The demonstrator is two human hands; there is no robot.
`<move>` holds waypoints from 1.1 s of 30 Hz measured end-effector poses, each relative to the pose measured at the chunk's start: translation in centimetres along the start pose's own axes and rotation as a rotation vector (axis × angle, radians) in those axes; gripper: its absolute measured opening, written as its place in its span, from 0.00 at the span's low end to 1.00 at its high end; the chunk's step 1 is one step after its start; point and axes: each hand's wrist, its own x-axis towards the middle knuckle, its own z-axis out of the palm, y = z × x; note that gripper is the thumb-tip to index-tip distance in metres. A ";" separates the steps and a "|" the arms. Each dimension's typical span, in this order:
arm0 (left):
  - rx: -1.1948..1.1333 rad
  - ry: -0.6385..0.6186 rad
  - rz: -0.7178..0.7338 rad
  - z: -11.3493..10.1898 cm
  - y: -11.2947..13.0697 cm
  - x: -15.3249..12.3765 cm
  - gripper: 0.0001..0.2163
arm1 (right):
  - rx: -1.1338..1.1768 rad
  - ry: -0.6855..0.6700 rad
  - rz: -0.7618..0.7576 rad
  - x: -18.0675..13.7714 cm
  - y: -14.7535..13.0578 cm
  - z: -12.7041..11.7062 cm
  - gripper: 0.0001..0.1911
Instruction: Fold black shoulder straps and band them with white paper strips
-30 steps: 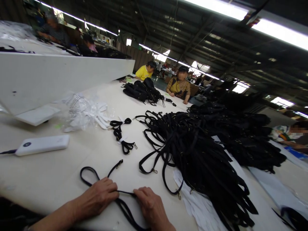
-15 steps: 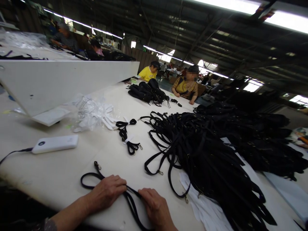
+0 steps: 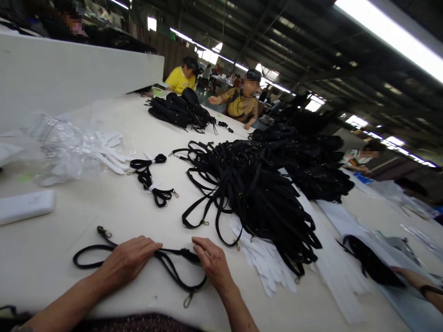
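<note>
A black strap [image 3: 175, 272] with metal clips lies looped on the white table in front of me. My left hand [image 3: 133, 256] rests over its left part, fingers together and closed on the strap. My right hand [image 3: 212, 263] grips the strap's right part beside a small slider, thumb and fingers partly hiding it. One clip [image 3: 188, 300] points toward me below the loop; another clip [image 3: 105, 232] lies beyond my left hand. Farther off are a few bundled straps [image 3: 148, 177] with white bands round them.
A large heap of black straps [image 3: 256, 198] covers the table's middle right, beside white strips [image 3: 266, 263]. Clear plastic with white strips [image 3: 72, 147] and a white power bank [image 3: 27, 206] lie left. Co-workers sit across the table; another person's hand [image 3: 411, 279] is at right.
The view has swung right, showing another person's hand and a black item. My right hand has moved up the strap, and the strap's near clip now shows.
</note>
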 end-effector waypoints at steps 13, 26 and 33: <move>0.024 -0.012 -0.044 0.3 -0.2 0.0 0.12 | -0.129 0.012 0.006 -5.9 1.3 -2.0 0.24; -0.005 -0.010 -0.047 0.0 -0.2 0.1 0.10 | -0.226 -0.072 0.007 -5.8 1.6 -0.2 0.09; -0.018 -0.019 -0.064 0.0 -0.2 0.1 0.10 | -0.197 -0.029 0.034 -5.9 3.0 -1.1 0.14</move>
